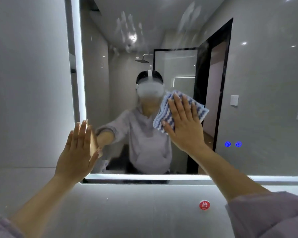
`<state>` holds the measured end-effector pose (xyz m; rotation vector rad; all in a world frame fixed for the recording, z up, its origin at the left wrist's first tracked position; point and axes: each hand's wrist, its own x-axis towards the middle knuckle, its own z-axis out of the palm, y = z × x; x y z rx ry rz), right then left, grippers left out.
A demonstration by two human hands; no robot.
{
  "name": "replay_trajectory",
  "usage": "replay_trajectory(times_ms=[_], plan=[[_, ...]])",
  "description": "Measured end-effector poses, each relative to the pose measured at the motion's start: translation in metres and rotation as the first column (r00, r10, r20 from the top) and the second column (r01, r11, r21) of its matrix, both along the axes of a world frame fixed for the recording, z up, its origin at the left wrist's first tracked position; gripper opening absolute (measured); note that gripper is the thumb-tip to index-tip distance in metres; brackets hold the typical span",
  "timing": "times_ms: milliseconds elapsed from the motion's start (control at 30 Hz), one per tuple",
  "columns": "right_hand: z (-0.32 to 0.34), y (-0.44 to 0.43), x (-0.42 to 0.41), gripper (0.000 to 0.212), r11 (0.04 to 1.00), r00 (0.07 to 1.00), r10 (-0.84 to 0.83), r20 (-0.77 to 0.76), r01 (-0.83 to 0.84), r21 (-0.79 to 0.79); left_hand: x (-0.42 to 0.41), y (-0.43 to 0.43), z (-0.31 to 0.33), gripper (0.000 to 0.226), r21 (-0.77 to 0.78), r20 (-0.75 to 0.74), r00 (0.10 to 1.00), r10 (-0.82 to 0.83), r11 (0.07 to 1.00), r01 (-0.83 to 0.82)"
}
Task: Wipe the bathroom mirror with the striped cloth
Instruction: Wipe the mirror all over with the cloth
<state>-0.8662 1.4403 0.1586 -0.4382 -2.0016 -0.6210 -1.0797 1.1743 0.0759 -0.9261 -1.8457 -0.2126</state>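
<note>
Cloth [200, 110], blue-and-white striped and folded, lies flat against the mirror [162, 40] near its middle, pinned there by the right hand [184, 124], whose fingers are spread open over it, palm pressing rather than clutching. Left hand [77, 152] is empty, fingers straight and together, its palm flat at the mirror's lit left edge. Smeared handprints [127, 30] mark the upper glass, and a red sticker [204, 204] sits on the wall below.

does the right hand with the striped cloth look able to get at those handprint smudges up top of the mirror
Probably yes: the right hand presses the blue-and-white striped cloth flat on the lit-edged bathroom mirror, and only bare glass lies between it and the whitish handprint smudges above, though they sit well higher.
</note>
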Motion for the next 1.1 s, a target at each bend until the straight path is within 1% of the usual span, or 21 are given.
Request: replay_trajectory(times_ms=[100,267,467,600,667,833,1000,1100], plan=[[0.024,0.003,0.003,0.072,1.000,0.999,0.002,-0.036,-0.002,0.004,0.007,0.000,0.013,0.078,-0.005,-0.046,0.999,-0.026,1.000,0.026],[0.022,0.002,0.003,0.073,0.999,0.998,0.035,-0.058,-0.035,0.007,0.014,0.009,0.040,0.078,-0.027,-0.098,0.994,-0.051,0.998,0.049],[0.021,0.004,0.003,0.072,0.999,0.997,0.029,-0.069,-0.026,0.033,0.000,0.018,0.060,0.078,-0.007,-0.118,0.992,-0.053,0.999,0.052],[0.021,0.004,0.002,0.072,0.999,0.996,0.023,-0.082,-0.019,0.041,-0.016,0.022,0.062,0.077,-0.052,-0.121,0.991,-0.056,0.997,0.050],[0.022,0.005,0.002,0.073,0.999,0.997,0.001,-0.078,0.002,0.044,-0.021,0.025,0.060,0.077,-0.050,-0.121,0.990,-0.065,0.997,0.059],[0.021,0.000,-0.003,0.073,1.000,0.993,-0.023,-0.114,0.024,0.009,-0.032,0.030,0.056,0.075,0.025,-0.158,0.977,-0.145,0.988,0.151],[0.021,-0.005,-0.010,0.071,1.000,0.989,-0.007,-0.146,0.005,-0.017,-0.034,0.036,0.054,0.072,0.097,-0.196,0.952,-0.233,0.962,0.255],[0.028,-0.014,-0.020,0.072,0.999,0.989,-0.004,-0.145,-0.002,-0.037,-0.035,0.037,0.055,0.072,0.117,-0.195,0.947,-0.255,0.953,0.281]])
